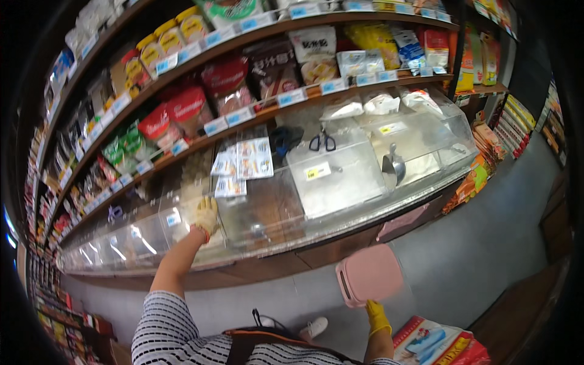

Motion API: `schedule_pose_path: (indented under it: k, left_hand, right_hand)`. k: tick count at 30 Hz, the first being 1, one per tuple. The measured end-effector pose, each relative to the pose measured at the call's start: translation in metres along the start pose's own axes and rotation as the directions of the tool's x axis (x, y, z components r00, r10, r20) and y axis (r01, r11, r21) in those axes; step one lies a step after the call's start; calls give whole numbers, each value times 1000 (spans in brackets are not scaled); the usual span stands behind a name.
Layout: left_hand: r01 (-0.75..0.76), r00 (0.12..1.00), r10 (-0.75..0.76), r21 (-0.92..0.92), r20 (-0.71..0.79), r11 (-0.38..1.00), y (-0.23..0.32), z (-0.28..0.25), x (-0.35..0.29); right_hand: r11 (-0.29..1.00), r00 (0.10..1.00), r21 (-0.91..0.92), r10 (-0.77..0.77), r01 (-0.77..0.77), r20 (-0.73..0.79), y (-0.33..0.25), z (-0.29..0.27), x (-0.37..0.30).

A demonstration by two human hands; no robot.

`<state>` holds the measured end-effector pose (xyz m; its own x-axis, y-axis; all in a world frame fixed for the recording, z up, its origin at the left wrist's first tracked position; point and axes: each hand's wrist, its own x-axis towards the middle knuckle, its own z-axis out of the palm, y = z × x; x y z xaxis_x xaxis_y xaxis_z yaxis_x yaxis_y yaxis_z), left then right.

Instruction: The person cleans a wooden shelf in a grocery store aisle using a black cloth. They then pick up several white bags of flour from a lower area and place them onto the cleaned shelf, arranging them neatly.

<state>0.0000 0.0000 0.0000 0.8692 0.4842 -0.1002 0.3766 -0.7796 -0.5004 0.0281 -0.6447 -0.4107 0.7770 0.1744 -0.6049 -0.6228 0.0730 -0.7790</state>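
Note:
My left hand (205, 218), in a pale glove, lies with fingers spread on the clear lid (182, 226) of a bulk-food bin. Beside it, printed leaflets (246, 159) rest on the bin covers. My right hand (377, 317), in a yellow glove, is low on the right with its fingers at the near edge of a pink plastic stool (372, 274). The stool has a rounded square top and a dark slot in its left side. My fingers look closed on that edge, though their undersides are hidden.
Dark-handled scissors (322, 143) and a metal scoop (394, 167) lie on the bins to the right. Shelves of bagged goods (228, 85) rise behind. A large printed bag (435, 342) stands beside my right arm; packaged goods (471, 182) hang at the counter's right end.

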Motion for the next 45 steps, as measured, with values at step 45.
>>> schedule_pose_path:
  k: [45]
  left_hand:
    - [-477,593,205,-134,-778,869,103,-261,266]
  right_hand:
    - [785,955,-560,-293,265,42,-452,167,-144]
